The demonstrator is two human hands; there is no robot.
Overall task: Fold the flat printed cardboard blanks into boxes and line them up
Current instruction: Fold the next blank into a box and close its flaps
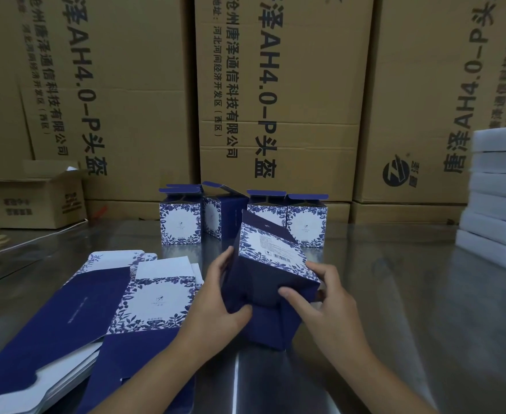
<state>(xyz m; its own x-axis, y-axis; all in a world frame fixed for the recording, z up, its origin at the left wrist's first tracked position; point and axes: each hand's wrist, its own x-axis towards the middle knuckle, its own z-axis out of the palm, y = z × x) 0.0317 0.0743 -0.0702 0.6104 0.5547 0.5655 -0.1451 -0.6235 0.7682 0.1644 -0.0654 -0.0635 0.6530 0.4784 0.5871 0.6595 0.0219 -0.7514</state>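
Big cartons point(278, 94) wall off the steel table point(410, 294). Both hands grip a tilted box point(263, 282): left hand point(215, 306) curled round its side, right hand point(323, 300) pinching the flaps.

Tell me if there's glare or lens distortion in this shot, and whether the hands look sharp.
Head view: dim light, soft glare streaks on the metal table; head view's wide angle leans the brown cartons outward near the edges; left hand, right hand and the half-folded box they grip look reasonably sharp.
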